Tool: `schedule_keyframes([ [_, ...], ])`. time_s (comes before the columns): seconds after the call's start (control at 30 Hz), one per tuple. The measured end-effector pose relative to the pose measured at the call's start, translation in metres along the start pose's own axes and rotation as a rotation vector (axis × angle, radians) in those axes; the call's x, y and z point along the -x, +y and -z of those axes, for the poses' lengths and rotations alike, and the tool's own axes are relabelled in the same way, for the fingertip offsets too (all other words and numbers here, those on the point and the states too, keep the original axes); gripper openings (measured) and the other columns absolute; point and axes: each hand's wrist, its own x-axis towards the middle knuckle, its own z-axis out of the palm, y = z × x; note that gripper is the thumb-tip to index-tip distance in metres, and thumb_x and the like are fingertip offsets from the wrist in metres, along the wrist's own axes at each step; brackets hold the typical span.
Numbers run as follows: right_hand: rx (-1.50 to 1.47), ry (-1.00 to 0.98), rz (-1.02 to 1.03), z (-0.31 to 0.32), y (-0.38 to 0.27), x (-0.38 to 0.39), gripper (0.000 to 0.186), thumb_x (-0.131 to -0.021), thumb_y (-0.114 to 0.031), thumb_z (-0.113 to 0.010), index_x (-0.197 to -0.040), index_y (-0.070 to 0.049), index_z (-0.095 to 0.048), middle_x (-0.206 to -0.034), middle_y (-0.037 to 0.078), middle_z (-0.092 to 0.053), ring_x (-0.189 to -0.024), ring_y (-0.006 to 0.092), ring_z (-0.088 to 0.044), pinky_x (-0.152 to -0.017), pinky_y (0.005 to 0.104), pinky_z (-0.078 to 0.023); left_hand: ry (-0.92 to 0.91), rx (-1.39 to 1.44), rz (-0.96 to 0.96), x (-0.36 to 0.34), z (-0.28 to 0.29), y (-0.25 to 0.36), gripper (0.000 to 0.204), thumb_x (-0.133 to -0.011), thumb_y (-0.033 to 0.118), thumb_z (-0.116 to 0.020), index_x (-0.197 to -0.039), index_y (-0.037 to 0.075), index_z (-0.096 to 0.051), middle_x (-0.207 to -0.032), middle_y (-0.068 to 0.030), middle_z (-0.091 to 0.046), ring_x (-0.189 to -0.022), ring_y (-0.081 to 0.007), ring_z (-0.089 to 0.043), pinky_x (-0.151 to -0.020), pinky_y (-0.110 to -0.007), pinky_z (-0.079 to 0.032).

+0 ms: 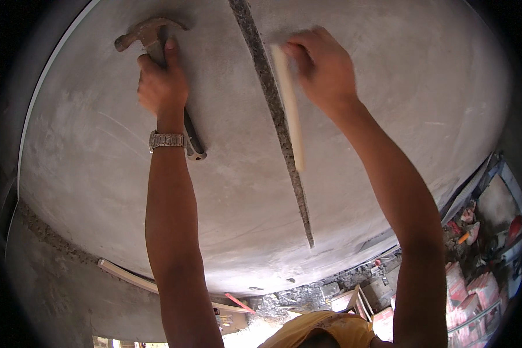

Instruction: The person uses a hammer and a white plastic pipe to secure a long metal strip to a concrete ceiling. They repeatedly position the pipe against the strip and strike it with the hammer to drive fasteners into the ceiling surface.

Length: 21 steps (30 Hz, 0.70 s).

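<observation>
My left hand, a metal watch below it on the wrist, grips a claw hammer near its rusty head, which is at the upper left against the grey plastered wall. A narrow rough groove runs down the wall between my hands. Just right of the groove, my right hand pinches the top end of a straight cream-coloured tube or strip, which lies alongside the groove; hand and strip are slightly blurred by motion.
At the lower right are rubble, stacked red-and-white sacks and metal frames. Long pale strips lie along the lower left edge. My torso in a yellow shirt shows at the bottom.
</observation>
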Motion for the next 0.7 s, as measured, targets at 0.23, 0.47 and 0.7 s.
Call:
schedule_keyframes([
  [0.23,0.035,-0.547,-0.428,0.110,0.038,0.209,0.010,-0.091,-0.016,-0.067,-0.091,-0.007,-0.066,-0.086,0.012,-0.066,-0.078,0.0326,-0.065,-0.068,0.0423,-0.052,0.026,-0.003,-0.001,0.000,-0.007,-0.001,0.066,-0.091,0.069,-0.048,-0.105,0.005,-0.056,-0.093,-0.0192,-0.072,-0.085,-0.0398,-0.070,-0.073,-0.050,-0.054],
  [0.47,0.316,-0.852,-1.014,0.274,-0.023,0.516,0.017,-0.084,-0.021,-0.070,-0.077,-0.005,-0.070,-0.078,0.015,-0.067,-0.077,0.0352,-0.066,-0.071,0.0454,-0.051,0.024,-0.026,-0.023,-0.004,-0.002,-0.003,0.071,-0.091,0.071,-0.047,-0.111,0.003,-0.056,-0.097,-0.0218,-0.072,-0.088,-0.0392,-0.071,-0.075,-0.049,-0.055],
  [0.7,0.116,-0.912,-1.271,0.327,-0.081,0.581,0.016,-0.079,-0.021,-0.078,-0.081,-0.005,-0.074,-0.072,0.013,-0.070,-0.066,0.0229,-0.069,-0.064,0.0370,-0.053,0.023,-0.035,-0.010,-0.002,-0.007,-0.007,0.070,-0.090,0.073,-0.046,-0.107,0.005,-0.054,-0.098,-0.0208,-0.071,-0.092,-0.0410,-0.069,-0.072,-0.052,-0.053],
])
